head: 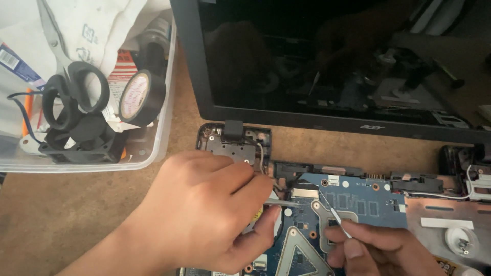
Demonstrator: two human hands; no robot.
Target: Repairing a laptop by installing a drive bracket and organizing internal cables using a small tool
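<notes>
The laptop (327, 128) is lying opened, its board (353, 202) already bare, so the cover seems removed; work on the board is continuing. The left hand (204, 214) is closing on one grey tool (281, 203). The right hand (378, 250) is pinching one thin probe (335, 214), just beside the left. One box (158, 138) is sitting beyond the left hand.

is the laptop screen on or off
Off: the laptop screen is black, showing only reflections, while the blue circuit board lies exposed.

The left hand (204, 209) hid part of the blue circuit board (353, 202). The right hand (383, 250) ran off the bottom edge — the plastic bin (153, 138) off the left.
</notes>
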